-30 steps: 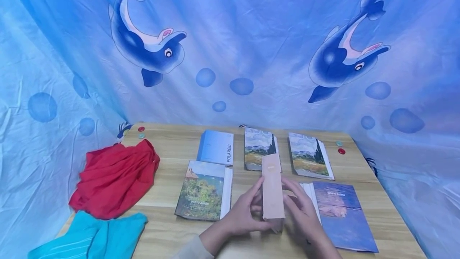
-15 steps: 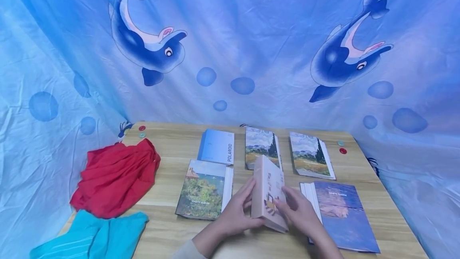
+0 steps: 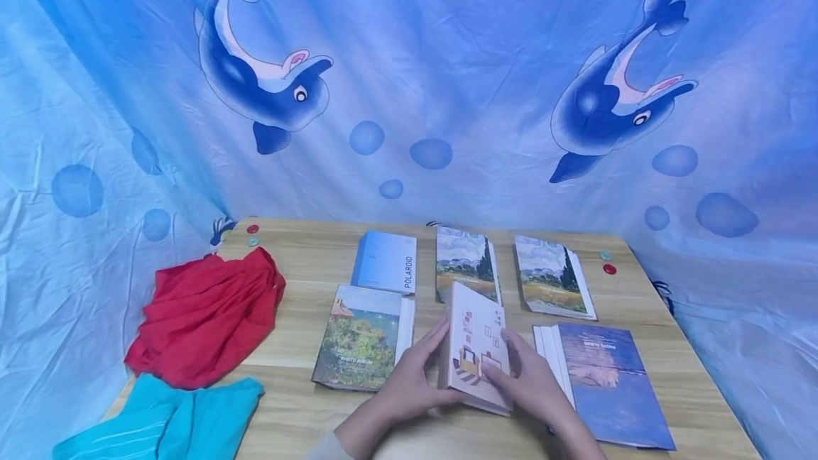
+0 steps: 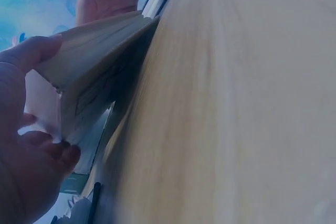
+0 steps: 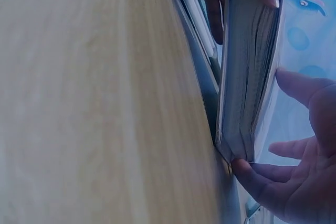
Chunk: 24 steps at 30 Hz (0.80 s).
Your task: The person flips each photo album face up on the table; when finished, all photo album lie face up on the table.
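Note:
Both hands hold a thick photo album tilted over the front middle of the table, its pale pink cover printed with a small cartoon room. My left hand grips its spine side, thumb at the lower corner. On the opposite edge is my right hand, with the thumb on the cover. The left wrist view shows the album raised at an angle, with the left fingers beneath. In the right wrist view, its page block faces the camera between thumb and fingers.
Around it lie a blue Polaroid album, two matching landscape albums, a garden-picture album and a purple-blue album. Red cloth and turquoise cloth sit at left. Small red and green discs mark the table's far corners.
The album has turned from spine-up to a lower tilt, so its cartoon cover now faces up. Both hands have turned with it, and the other albums have stayed put.

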### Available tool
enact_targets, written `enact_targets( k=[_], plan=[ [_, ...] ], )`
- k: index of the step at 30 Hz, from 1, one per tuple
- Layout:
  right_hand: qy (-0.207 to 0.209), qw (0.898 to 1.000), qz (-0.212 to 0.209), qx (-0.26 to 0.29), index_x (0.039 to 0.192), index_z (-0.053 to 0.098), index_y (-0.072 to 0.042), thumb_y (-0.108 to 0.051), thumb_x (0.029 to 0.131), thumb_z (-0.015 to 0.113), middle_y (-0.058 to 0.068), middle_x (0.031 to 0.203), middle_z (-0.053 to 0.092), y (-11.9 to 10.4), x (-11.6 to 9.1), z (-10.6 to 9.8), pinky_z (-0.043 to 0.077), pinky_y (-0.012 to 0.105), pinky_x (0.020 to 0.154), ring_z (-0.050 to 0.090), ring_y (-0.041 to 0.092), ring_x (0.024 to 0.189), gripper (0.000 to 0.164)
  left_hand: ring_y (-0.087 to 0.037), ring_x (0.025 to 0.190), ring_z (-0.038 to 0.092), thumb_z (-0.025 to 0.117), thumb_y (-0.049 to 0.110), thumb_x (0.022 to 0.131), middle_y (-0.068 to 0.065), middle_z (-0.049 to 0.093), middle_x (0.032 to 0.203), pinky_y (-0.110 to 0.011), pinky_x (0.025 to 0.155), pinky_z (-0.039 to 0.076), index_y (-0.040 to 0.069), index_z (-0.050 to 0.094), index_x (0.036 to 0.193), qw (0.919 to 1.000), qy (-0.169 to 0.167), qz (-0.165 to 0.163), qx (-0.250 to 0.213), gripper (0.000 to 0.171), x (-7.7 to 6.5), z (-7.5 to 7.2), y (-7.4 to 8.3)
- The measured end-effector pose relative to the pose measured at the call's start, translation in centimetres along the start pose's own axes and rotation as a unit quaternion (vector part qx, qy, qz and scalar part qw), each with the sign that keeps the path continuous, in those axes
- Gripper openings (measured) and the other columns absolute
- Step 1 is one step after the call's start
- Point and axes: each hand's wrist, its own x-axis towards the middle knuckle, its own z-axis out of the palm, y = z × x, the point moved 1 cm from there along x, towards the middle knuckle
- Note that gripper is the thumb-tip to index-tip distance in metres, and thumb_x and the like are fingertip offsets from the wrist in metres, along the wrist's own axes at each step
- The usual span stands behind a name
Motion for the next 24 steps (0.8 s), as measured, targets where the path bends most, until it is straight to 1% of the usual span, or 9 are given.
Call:
enact_targets(
  k=[2, 4, 7, 11, 13, 15, 18, 20, 24],
  plan=[
    [-0.001, 1.0, -0.005, 0.0, 0.152, 0.039, 0.004, -0.052, 0.085, 0.077, 0.028, 0.15, 0.046, -0.11, -0.01, 0.03, 0.035, 0.062, 0.113, 0.042, 0.046, 0.139, 0.095, -0.028, 0.149, 0.029, 0.093, 0.033, 0.069, -0.005, 0.021, 0.167, -0.045, 0.119, 0.029, 0.013, 0.023, 0.162, 0.9998, 0.001, -0.01, 0.02, 0.118, -0.11, -0.08, -0.06],
    [-0.006, 1.0, -0.006, -0.002, 0.152, 0.038, 0.004, -0.053, 0.082, 0.08, 0.028, 0.151, 0.044, -0.18, 0.0, 0.09, 0.036, 0.061, 0.113, 0.041, 0.046, 0.139, 0.1, -0.029, 0.149, 0.029, 0.093, 0.034, 0.07, -0.007, 0.023, 0.166, -0.048, 0.12, 0.027, 0.011, 0.021, 0.162, 0.9994, 0.001, -0.021, 0.028, 0.119, -0.21, -0.12, -0.11],
    [-0.015, 1.0, -0.004, 0.001, 0.153, 0.036, 0.004, -0.055, 0.078, 0.083, 0.028, 0.152, 0.043, -0.13, -0.01, 0.22, 0.042, 0.058, 0.109, 0.043, 0.046, 0.138, 0.107, -0.03, 0.149, 0.028, 0.094, 0.032, 0.069, -0.012, 0.024, 0.166, -0.05, 0.121, 0.024, 0.006, 0.019, 0.162, 0.9987, 0.002, -0.037, 0.036, 0.122, -0.42, -0.16, -0.22],
    [-0.022, 1.0, 0.002, 0.003, 0.153, 0.036, 0.004, -0.053, 0.076, 0.085, 0.028, 0.152, 0.043, 0.1, -0.02, 0.32, 0.046, 0.055, 0.106, 0.045, 0.045, 0.136, 0.108, -0.032, 0.151, 0.022, 0.095, 0.027, 0.067, -0.017, 0.018, 0.166, -0.05, 0.121, 0.021, 0.001, 0.018, 0.161, 0.9979, -0.007, -0.052, 0.039, 0.124, -0.66, -0.13, -0.43],
    [-0.024, 1.0, 0.005, 0.001, 0.152, 0.038, 0.004, -0.052, 0.076, 0.085, 0.028, 0.151, 0.044, 0.18, -0.03, 0.3, 0.046, 0.055, 0.106, 0.046, 0.045, 0.136, 0.105, -0.033, 0.152, 0.02, 0.095, 0.027, 0.066, -0.017, 0.014, 0.167, -0.051, 0.121, 0.02, 0.001, 0.018, 0.16, 0.9973, -0.011, -0.061, 0.04, 0.125, -0.75, -0.09, -0.52],
    [-0.025, 1.0, 0.005, -0.006, 0.151, 0.04, 0.004, -0.052, 0.077, 0.084, 0.028, 0.15, 0.045, 0.25, -0.02, 0.28, 0.046, 0.055, 0.107, 0.046, 0.045, 0.136, 0.103, -0.035, 0.152, 0.018, 0.095, 0.028, 0.066, -0.017, 0.011, 0.168, -0.054, 0.121, 0.019, 0.002, 0.018, 0.161, 0.9967, -0.017, -0.069, 0.039, 0.124, -0.79, -0.01, -0.54],
    [-0.026, 1.0, 0.004, -0.01, 0.15, 0.042, 0.004, -0.054, 0.078, 0.083, 0.028, 0.149, 0.047, 0.31, -0.01, 0.26, 0.044, 0.056, 0.108, 0.047, 0.045, 0.135, 0.101, -0.038, 0.152, 0.017, 0.093, 0.036, 0.068, -0.017, 0.007, 0.168, -0.059, 0.119, 0.02, 0.006, 0.019, 0.162, 0.9955, -0.022, -0.081, 0.043, 0.123, -0.74, 0.13, -0.4],
    [-0.025, 1.0, 0.002, -0.013, 0.15, 0.042, 0.004, -0.055, 0.078, 0.082, 0.028, 0.149, 0.047, 0.35, -0.02, 0.24, 0.04, 0.058, 0.11, 0.045, 0.045, 0.136, 0.101, -0.039, 0.152, 0.016, 0.091, 0.041, 0.07, -0.017, 0.005, 0.168, -0.061, 0.119, 0.02, 0.007, 0.018, 0.162, 0.9946, -0.025, -0.089, 0.046, 0.122, -0.74, 0.2, -0.18],
    [-0.019, 1.0, -0.006, -0.023, 0.149, 0.043, 0.004, -0.055, 0.079, 0.082, 0.029, 0.149, 0.046, 0.41, -0.15, 0.18, 0.032, 0.063, 0.114, 0.041, 0.048, 0.138, 0.1, -0.04, 0.151, 0.017, 0.087, 0.046, 0.074, -0.017, 0.005, 0.168, -0.061, 0.118, 0.021, 0.006, 0.019, 0.162, 0.9941, -0.024, -0.091, 0.055, 0.118, -0.96, 0.38, 0.29]
  ],
)
